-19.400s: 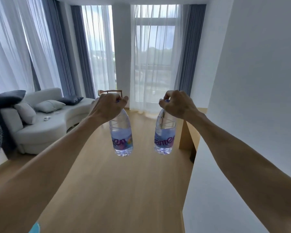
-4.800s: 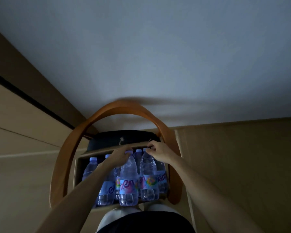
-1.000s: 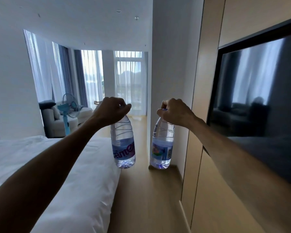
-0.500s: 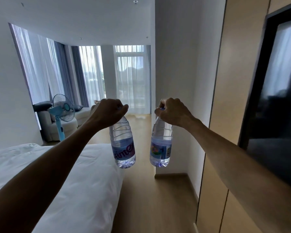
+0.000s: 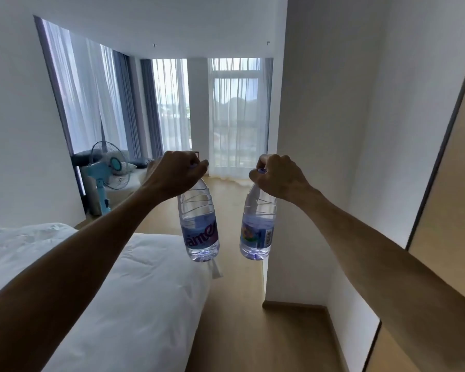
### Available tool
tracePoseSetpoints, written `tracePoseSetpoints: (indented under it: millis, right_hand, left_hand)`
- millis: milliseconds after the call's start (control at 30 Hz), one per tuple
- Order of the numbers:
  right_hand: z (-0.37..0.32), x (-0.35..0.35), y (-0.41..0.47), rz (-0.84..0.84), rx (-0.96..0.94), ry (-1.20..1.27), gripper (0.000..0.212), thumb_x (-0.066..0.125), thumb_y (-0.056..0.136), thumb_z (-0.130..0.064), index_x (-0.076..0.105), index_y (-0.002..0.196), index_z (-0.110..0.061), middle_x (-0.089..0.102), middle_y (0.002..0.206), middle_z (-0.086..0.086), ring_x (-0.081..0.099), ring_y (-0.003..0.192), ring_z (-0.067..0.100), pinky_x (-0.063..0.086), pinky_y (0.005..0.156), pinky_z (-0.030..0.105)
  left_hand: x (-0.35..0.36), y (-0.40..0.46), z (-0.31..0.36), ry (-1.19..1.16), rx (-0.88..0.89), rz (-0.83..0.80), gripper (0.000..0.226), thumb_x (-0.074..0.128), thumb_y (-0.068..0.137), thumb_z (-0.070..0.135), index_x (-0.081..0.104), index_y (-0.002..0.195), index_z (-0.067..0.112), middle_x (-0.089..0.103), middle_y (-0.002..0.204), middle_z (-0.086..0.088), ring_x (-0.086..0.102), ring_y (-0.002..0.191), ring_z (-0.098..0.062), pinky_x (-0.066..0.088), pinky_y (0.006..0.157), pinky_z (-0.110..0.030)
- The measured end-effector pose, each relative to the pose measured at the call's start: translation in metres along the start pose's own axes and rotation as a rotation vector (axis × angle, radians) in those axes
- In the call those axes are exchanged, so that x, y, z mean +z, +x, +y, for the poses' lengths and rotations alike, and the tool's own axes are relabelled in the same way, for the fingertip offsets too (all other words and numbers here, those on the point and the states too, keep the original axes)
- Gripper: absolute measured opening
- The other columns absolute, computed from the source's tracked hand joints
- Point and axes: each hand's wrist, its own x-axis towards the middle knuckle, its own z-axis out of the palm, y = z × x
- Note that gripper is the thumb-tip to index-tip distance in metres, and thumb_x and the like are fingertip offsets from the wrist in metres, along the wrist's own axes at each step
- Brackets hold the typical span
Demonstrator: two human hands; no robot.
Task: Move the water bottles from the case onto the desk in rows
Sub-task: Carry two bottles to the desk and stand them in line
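The left hand (image 5: 177,170) grips the cap of one water bottle (image 5: 199,224), and the right hand (image 5: 278,174) grips the cap of the other bottle (image 5: 258,226). Both bottles hang in the air, near each other, above the floor beside the bed (image 5: 118,291). They look full, so probably heavy; the thin plastic walls would dent, therefore the stiff neck is the safer place to hold.

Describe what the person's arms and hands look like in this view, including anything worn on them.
Both forearms are bare along all of their visible length: no sleeves, and no watch, bracelet or glove in sight. The left hand and the right hand show no rings on the parts that face the camera. The undersides of the fingers are turned away, so anything worn there is hidden.
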Motion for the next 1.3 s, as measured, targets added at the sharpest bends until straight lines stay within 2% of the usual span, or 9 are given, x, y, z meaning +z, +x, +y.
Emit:
tracePoseSetpoints:
  millis: [200, 300, 400, 533, 733, 933, 1067, 1200, 1300]
  right_hand:
    - [0.042, 0.067, 0.099, 0.009, -0.008, -0.009, 0.018, 0.059, 0.087, -0.03, 0.06, 0.084, -0.012, 0.054, 0.065, -0.005, 0.051, 0.059, 0.007, 0.03, 0.052, 0.02]
    - [0.062, 0.098, 0.154, -0.014, 0.014, -0.004, 0.018, 0.06, 0.086, -0.03, 0.062, 0.085, -0.012, 0.057, 0.066, -0.004, 0.054, 0.06, 0.01, 0.035, 0.055, 0.022]
    - [0.084, 0.128, 0.208, -0.041, 0.037, -0.009, 0.018, 0.06, 0.085, -0.032, 0.061, 0.083, -0.013, 0.06, 0.069, -0.002, 0.058, 0.065, 0.016, 0.041, 0.06, 0.025]
    - [0.115, 0.166, 0.274, 0.015, 0.057, 0.005, 0.017, 0.061, 0.084, -0.031, 0.058, 0.077, -0.016, 0.058, 0.066, -0.004, 0.055, 0.061, 0.012, 0.035, 0.053, 0.021]
    - [0.172, 0.226, 0.369, 0.041, 0.068, 0.042, 0.015, 0.061, 0.085, -0.03, 0.057, 0.081, -0.017, 0.057, 0.067, -0.006, 0.059, 0.066, 0.016, 0.046, 0.064, 0.026]
    - [0.24, 0.28, 0.47, 0.018, 0.019, 0.073, 0.018, 0.061, 0.086, -0.03, 0.061, 0.084, -0.012, 0.059, 0.068, -0.002, 0.06, 0.067, 0.018, 0.049, 0.066, 0.029]
    - [0.282, 0.31, 0.538, -0.059, -0.049, 0.078, 0.016, 0.062, 0.089, -0.028, 0.058, 0.085, -0.013, 0.055, 0.066, -0.006, 0.057, 0.063, 0.015, 0.041, 0.063, 0.025]
    - [0.318, 0.344, 0.599, -0.048, -0.058, 0.07, 0.016, 0.061, 0.089, -0.027, 0.057, 0.085, -0.012, 0.057, 0.07, 0.0, 0.058, 0.065, 0.019, 0.039, 0.06, 0.023]
    - [0.34, 0.369, 0.641, -0.006, -0.061, 0.062, 0.016, 0.061, 0.09, -0.025, 0.058, 0.085, -0.011, 0.055, 0.067, -0.002, 0.053, 0.057, 0.013, 0.033, 0.052, 0.02]
  left_hand:
    - [0.073, 0.081, -0.062, -0.029, -0.003, 0.014, 0.043, 0.045, 0.091, 0.054, 0.065, 0.082, 0.017, 0.052, 0.059, 0.013, 0.053, 0.054, -0.008, 0.057, 0.071, -0.042]
    - [0.108, 0.127, -0.095, -0.049, -0.012, -0.006, 0.044, 0.042, 0.085, 0.056, 0.064, 0.078, 0.019, 0.05, 0.057, 0.014, 0.049, 0.052, -0.01, 0.056, 0.074, -0.045]
    - [0.142, 0.177, -0.128, -0.055, 0.008, -0.026, 0.037, 0.051, 0.092, 0.048, 0.065, 0.079, 0.016, 0.049, 0.057, 0.014, 0.047, 0.051, -0.008, 0.056, 0.074, -0.045]
    - [0.185, 0.24, -0.17, -0.058, 0.021, -0.025, 0.037, 0.053, 0.095, 0.042, 0.069, 0.088, 0.009, 0.055, 0.061, 0.006, 0.056, 0.058, -0.017, 0.056, 0.074, -0.045]
    - [0.259, 0.326, -0.226, -0.05, 0.018, -0.036, 0.041, 0.05, 0.096, 0.043, 0.069, 0.094, 0.007, 0.067, 0.076, -0.006, 0.064, 0.067, -0.024, 0.056, 0.077, -0.048]
    - [0.34, 0.411, -0.27, 0.006, -0.041, -0.02, 0.04, 0.051, 0.095, 0.045, 0.067, 0.089, 0.009, 0.065, 0.07, -0.002, 0.063, 0.066, -0.023, 0.054, 0.08, -0.048]
    - [0.383, 0.47, -0.294, 0.036, -0.084, -0.031, 0.04, 0.049, 0.096, 0.046, 0.066, 0.088, 0.011, 0.066, 0.072, -0.003, 0.063, 0.066, -0.021, 0.056, 0.074, -0.043]
    - [0.421, 0.523, -0.317, 0.068, -0.11, -0.021, 0.038, 0.05, 0.096, 0.046, 0.064, 0.087, 0.012, 0.06, 0.068, 0.0, 0.061, 0.065, -0.021, 0.052, 0.068, -0.035]
    - [0.451, 0.56, -0.337, 0.086, -0.145, 0.001, 0.038, 0.05, 0.096, 0.046, 0.064, 0.087, 0.012, 0.057, 0.07, 0.001, 0.058, 0.068, -0.022, 0.05, 0.074, -0.039]
